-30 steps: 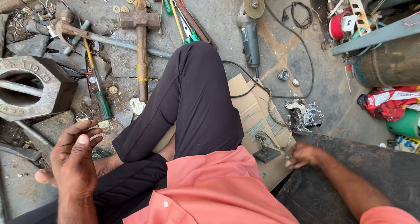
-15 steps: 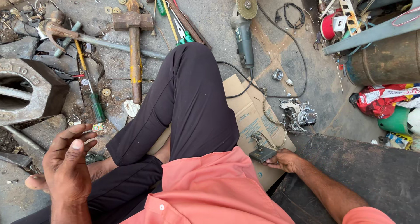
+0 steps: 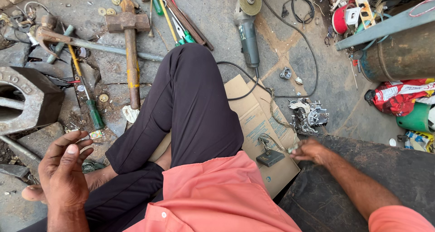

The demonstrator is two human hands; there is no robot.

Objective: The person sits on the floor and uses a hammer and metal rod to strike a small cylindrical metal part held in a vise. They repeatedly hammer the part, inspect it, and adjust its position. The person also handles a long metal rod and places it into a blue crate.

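Head view: right hand (image 3: 310, 150) pinches something too small to identify; left hand (image 3: 63, 171) spread empty.

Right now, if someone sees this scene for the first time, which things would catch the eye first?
Probably the person's raised knee in black trousers, filling the middle, with the salmon shirt below it. Next, the big hammer lying on the stone floor at upper left, and the green angle grinder at top centre. The left hand hangs open and empty at lower left, while the right hand reaches toward a small dark part on the cardboard.
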